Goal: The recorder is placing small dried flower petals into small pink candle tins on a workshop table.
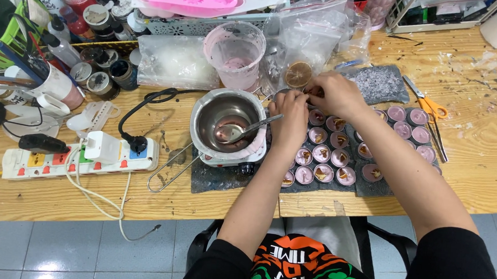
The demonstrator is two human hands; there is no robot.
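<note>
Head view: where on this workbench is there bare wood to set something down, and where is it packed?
Bare wood lies right of the scissors toward the table's edge, and along the front edge below the power strip. The back left, with jars and bottles, is packed, and small pink candles fill the mat under both hands.

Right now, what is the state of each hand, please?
Left hand: fingers curled over the small pink candles; what it holds cannot be told.
Right hand: pinching something small at the left fingertips; what it is cannot be told.
</note>
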